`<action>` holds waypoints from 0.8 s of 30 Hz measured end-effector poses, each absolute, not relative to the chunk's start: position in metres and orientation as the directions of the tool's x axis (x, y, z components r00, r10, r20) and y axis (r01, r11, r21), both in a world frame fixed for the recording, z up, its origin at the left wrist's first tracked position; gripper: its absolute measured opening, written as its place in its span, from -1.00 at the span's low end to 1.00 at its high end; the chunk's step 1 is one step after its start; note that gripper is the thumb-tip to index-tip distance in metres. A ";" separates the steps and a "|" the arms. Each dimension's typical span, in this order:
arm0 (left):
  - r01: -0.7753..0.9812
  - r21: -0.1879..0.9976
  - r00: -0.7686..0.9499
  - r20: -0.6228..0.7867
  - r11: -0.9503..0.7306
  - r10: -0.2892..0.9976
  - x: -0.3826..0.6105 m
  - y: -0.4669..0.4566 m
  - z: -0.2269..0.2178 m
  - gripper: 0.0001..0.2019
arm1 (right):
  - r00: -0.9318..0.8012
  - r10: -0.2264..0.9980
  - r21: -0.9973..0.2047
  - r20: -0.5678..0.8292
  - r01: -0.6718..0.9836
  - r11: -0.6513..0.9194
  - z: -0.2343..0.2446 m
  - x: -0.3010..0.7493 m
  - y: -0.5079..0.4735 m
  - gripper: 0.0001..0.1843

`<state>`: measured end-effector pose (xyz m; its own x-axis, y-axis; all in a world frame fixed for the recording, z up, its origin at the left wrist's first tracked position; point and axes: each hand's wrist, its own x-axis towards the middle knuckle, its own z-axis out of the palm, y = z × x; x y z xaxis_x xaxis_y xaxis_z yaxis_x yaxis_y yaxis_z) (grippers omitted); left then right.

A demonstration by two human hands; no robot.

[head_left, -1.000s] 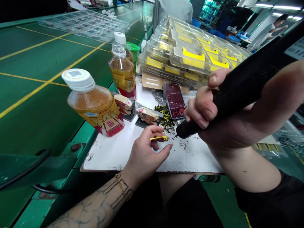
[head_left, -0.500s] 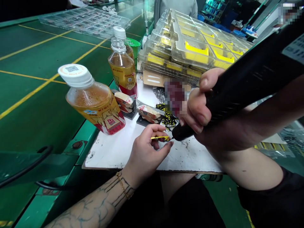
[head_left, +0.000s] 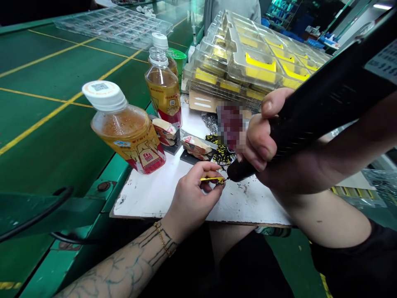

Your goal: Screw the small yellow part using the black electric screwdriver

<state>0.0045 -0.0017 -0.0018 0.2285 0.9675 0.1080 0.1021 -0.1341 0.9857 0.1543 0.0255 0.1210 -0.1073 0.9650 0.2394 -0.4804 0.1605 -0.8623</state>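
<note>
Nearer now, the right hand (head_left: 260, 145) clenches a black pen-shaped tool (head_left: 322, 111), its tip just at the yellow strip (head_left: 211, 179) the left hand (head_left: 192, 196) pinches.

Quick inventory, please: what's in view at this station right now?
bench: one, green with yellow lines, left of board
board: one, white, before the person
bottles: three, amber, at board's far left
stacked trays: several, clear and yellow, beyond board
loose tray: one, clear, on bench
phone: one, blurred, on board
wrapped pieces: two, tan and red, on black blocks
bits: one heap, black and yellow, by phone
strip: one, yellow, in left hand
tool: one, black, in right hand
hands: two, left, right
</note>
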 end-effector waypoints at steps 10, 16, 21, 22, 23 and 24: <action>0.130 0.979 0.214 0.124 -0.154 0.969 0.005 -0.002 0.000 -0.73 | -0.137 0.943 -0.892 0.303 -0.390 0.230 0.118 0.155 0.025 -0.34; 0.149 0.973 0.212 0.142 -0.176 0.967 0.006 -0.004 0.003 -0.70 | -0.158 0.943 -0.916 0.294 -0.329 0.231 0.117 0.154 0.023 -0.56; 0.182 0.968 0.217 0.134 -0.175 0.967 0.006 -0.004 0.004 -0.66 | -0.163 0.937 -0.918 0.309 -0.309 0.248 0.116 0.151 0.022 -0.62; 0.177 0.969 0.223 0.129 -0.170 0.966 0.006 -0.004 0.005 -0.67 | -0.159 0.938 -0.918 0.308 -0.310 0.249 0.116 0.151 0.022 -0.61; 0.167 0.972 0.228 0.123 -0.163 0.966 0.006 -0.004 0.005 -0.68 | -0.156 0.940 -0.919 0.305 -0.309 0.247 0.116 0.150 0.022 -0.61; 0.151 0.977 0.234 0.114 -0.152 0.966 0.006 -0.004 0.005 -0.69 | -0.155 0.942 -0.922 0.298 -0.303 0.242 0.116 0.150 0.022 -0.61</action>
<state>0.0057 -0.0035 0.0049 0.2341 0.9655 0.1139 0.1515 -0.1519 0.9767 0.1504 0.0219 0.1157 -0.1551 0.9419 0.2981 -0.3027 0.2419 -0.9219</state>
